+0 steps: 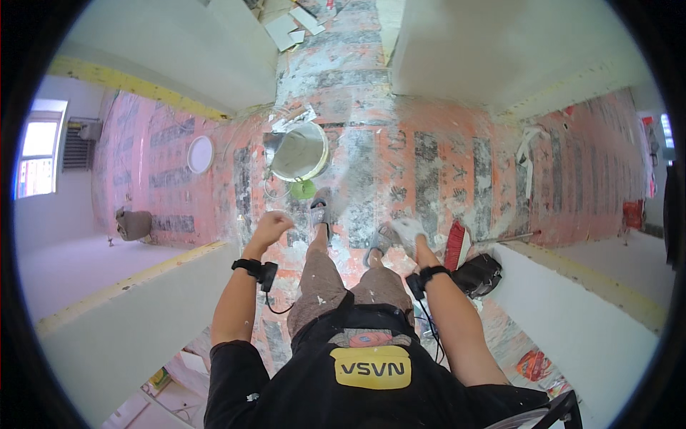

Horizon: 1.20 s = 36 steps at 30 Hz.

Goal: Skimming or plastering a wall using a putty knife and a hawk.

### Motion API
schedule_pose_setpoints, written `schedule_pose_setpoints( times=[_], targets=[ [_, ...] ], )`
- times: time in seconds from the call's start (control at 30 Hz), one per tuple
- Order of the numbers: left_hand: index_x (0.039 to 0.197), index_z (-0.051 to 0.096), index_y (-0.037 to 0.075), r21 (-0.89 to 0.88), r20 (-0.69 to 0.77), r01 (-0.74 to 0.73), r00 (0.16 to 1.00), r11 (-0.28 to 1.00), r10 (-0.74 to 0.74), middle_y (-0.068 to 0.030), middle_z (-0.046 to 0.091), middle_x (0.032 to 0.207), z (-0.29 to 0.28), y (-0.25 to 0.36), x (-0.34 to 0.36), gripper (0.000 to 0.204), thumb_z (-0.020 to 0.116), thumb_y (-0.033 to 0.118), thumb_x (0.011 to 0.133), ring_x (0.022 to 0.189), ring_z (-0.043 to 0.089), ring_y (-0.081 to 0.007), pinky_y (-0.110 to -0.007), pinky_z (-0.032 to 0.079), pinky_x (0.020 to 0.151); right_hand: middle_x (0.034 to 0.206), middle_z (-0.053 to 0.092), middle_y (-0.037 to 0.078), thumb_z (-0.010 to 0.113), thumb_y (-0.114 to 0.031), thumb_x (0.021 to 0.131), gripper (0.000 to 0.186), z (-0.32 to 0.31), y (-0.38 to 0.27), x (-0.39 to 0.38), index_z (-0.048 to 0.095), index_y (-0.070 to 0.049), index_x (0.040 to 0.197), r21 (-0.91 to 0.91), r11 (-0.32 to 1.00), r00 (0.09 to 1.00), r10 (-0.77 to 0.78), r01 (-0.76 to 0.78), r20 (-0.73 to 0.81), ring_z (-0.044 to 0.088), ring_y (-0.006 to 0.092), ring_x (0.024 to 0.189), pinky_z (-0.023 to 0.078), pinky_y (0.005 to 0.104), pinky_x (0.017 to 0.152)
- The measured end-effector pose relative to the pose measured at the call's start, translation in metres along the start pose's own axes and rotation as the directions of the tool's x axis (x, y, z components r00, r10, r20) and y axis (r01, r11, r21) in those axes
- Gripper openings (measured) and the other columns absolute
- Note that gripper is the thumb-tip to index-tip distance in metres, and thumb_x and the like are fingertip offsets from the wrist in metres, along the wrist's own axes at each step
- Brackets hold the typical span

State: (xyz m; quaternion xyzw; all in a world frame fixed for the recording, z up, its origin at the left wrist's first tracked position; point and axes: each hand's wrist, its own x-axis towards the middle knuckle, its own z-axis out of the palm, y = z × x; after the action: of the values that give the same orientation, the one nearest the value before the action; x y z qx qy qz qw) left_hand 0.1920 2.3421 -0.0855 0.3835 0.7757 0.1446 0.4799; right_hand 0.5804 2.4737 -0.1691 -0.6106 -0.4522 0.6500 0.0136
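Note:
My left hand point(272, 228) is held out in front of my left thigh, its fingers curled together. Whatever it may hold is hidden. Over my right foot, my right hand point(423, 249) grips a thin, whitish, crumpled thing point(406, 228), blurred at its edges. It could be a glove or a cloth; I cannot tell which. Each wrist wears a black strap with a small box and cable. Ahead of my left foot stands a white bucket point(324, 163), with flat metal-bladed tools point(294, 119) by its far rim. Beside the bucket's near side lies a green thing point(303, 189).
A red-bristled broom head point(455, 245) and a black bag point(477, 276) lie right of my feet. White-splashed orange sheeting point(400, 161) covers the floor. A round white lid point(201, 154) lies left. Low walls point(572, 286) flank me; board scraps point(282, 32) lie far ahead.

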Motion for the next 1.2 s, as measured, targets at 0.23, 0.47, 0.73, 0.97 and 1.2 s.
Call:
schedule_pose_setpoints(
  times=[0.23, 0.47, 0.73, 0.97, 1.2],
  targets=[
    [0.109, 0.068, 0.001, -0.010, -0.317, 0.385, 0.874, 0.923, -0.368, -0.0179, 0.070, 0.110, -0.057, -0.186, 0.064, 0.042, 0.077, 0.018, 0.072, 0.104, 0.068, -0.0305, -0.039, 0.054, 0.089, 0.071, 0.065, 0.005, 0.067, -0.037, 0.087, 0.034, -0.012, 0.081, 0.021, 0.072, -0.003, 0.093, -0.183, 0.943, 0.960, 0.277, -0.278, -0.036, 0.056, 0.0152, 0.057, 0.045, 0.0335, 0.055],
    [0.120, 0.063, 0.000, -0.065, -0.281, 0.276, 0.917, 0.959, -0.283, -0.0211, 0.063, 0.124, -0.057, -0.241, 0.230, 0.054, 0.077, 0.026, 0.075, 0.117, 0.060, -0.0349, -0.043, 0.048, 0.098, 0.090, 0.072, 0.014, 0.065, -0.032, 0.091, 0.036, 0.070, -0.043, 0.142, 0.069, -0.003, 0.113, -0.664, 0.748, 0.999, 0.041, -0.030, 0.001, 0.067, 0.0226, 0.078, 0.052, 0.0333, 0.071],
    [0.129, 0.043, -0.004, 0.167, -0.355, 0.272, 0.913, 0.948, -0.200, -0.0276, 0.062, 0.117, -0.045, -0.255, 0.350, 0.064, 0.075, 0.024, 0.081, 0.105, 0.062, -0.0441, -0.049, 0.050, 0.090, 0.135, 0.054, 0.013, 0.064, -0.028, 0.087, 0.044, 0.231, -0.253, 0.368, 0.057, -0.014, 0.129, -0.846, 0.293, 0.715, -0.685, 0.445, 0.139, 0.050, 0.0335, 0.125, 0.039, 0.0446, 0.106],
    [0.130, 0.041, -0.010, 0.130, -0.110, 0.391, 0.919, 0.911, -0.379, -0.0304, 0.064, 0.108, -0.061, -0.237, 0.368, 0.064, 0.070, 0.020, 0.082, 0.101, 0.063, -0.0463, -0.051, 0.049, 0.087, 0.129, 0.059, 0.011, 0.063, -0.021, 0.086, 0.034, 0.298, -0.298, 0.458, 0.063, -0.015, 0.120, -0.891, 0.008, 0.697, -0.627, 0.453, 0.348, 0.053, 0.0318, 0.122, 0.039, 0.0455, 0.106],
    [0.111, 0.051, -0.005, -0.609, 0.083, 0.253, 0.963, 0.752, -0.257, -0.0107, 0.061, 0.081, -0.127, -0.212, 0.310, 0.043, 0.068, 0.028, 0.088, 0.065, 0.060, -0.0170, -0.032, 0.047, 0.057, 0.088, 0.071, 0.007, 0.066, -0.018, 0.086, 0.028, 0.259, -0.329, 0.404, 0.067, -0.012, 0.114, -0.772, 0.428, 0.846, -0.466, 0.470, 0.257, 0.068, 0.0240, 0.081, 0.052, 0.0323, 0.068]
  ],
)
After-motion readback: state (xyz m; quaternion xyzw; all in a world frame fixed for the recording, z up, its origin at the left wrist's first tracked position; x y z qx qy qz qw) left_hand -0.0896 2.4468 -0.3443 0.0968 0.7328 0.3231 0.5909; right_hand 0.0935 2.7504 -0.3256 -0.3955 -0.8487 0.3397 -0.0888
